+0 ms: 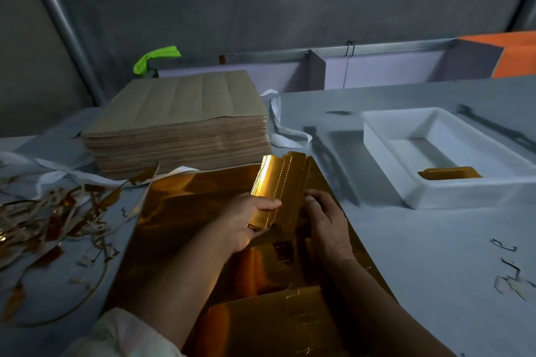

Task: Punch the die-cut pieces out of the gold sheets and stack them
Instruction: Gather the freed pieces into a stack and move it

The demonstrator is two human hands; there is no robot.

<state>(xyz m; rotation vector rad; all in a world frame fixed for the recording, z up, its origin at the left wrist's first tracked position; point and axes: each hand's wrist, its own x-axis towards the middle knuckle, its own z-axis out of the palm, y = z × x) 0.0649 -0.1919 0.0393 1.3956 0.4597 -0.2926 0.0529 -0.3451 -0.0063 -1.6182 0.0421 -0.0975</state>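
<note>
stacking step: the left hand (246, 220) has its grip curled round a bundle of punched gold pieces (278, 180), over the gold sheet (188, 206) on the tabletop. the right hand (327, 223) pinches the bundle's right edge, probably squaring it. next likely needs a carry right to the white tray (383, 159), across open tabletop. scrap strips (58, 211) crowd the left.

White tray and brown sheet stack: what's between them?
Head view: a looped white strap and a dark wrench-like tool on the table, between stack and tray.
</note>
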